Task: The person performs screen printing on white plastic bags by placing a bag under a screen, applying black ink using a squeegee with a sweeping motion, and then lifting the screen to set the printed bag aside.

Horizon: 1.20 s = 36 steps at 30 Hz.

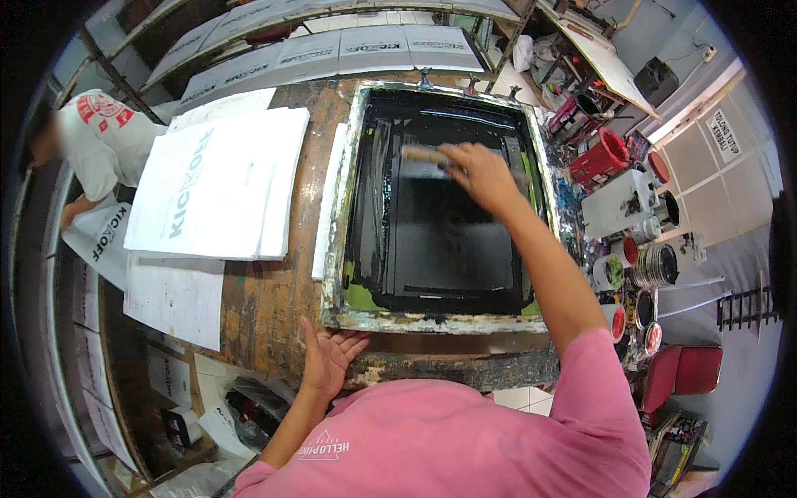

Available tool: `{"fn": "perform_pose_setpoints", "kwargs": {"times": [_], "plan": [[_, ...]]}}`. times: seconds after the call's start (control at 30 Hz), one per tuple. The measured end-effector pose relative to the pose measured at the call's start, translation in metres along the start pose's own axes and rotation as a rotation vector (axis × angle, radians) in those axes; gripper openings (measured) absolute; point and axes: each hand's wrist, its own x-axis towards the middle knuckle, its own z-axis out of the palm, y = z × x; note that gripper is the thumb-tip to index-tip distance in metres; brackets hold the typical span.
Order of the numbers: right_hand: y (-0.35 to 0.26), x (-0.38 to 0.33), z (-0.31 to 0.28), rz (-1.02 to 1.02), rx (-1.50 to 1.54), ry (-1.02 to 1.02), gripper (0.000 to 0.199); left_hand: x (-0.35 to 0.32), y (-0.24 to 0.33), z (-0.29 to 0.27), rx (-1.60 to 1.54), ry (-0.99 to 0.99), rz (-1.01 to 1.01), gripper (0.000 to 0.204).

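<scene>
A screen-printing frame (440, 322) with a paint-crusted rim lies flat on a worn wooden table (266, 307); its mesh (448, 241) is coated in black ink. My right hand (477, 170) grips a wooden-handled squeegee (423, 154) set across the upper part of the mesh. My left hand (330, 357) rests palm down, fingers spread, on the table edge, touching the frame's near left corner. My pink shirt fills the bottom of the view.
A stack of white printed bags (216, 187) lies left of the frame, with loose white sheets (174, 299) below it. Printed sheets dry on racks (332, 50) behind. Ink cans and pots (631, 249) crowd the right side. Another person in a white shirt (100, 137) bends at far left.
</scene>
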Motion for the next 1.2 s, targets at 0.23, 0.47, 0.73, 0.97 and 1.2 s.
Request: {"fn": "perform_pose_setpoints", "kwargs": {"times": [0.23,0.47,0.73,0.97,1.2], "plan": [[0.081,0.106,0.061,-0.040,-0.122,0.030,0.035,0.006,-0.006,-0.006,0.047,0.056,-0.027,0.113],[0.050,0.067,0.080,-0.005,-0.250,0.113,0.034,0.007,-0.003,-0.007,0.029,0.074,-0.044,0.110],[-0.047,-0.063,0.042,0.003,-0.097,0.023,0.038,0.010,-0.001,-0.006,0.011,0.054,-0.031,0.111],[-0.134,-0.161,-0.003,0.107,-0.036,-0.203,0.040,0.008,-0.005,-0.006,-0.014,0.007,0.015,0.113],[-0.135,-0.161,-0.019,0.070,-0.034,-0.145,0.035,0.009,-0.009,-0.003,0.041,-0.052,0.082,0.120]]}}
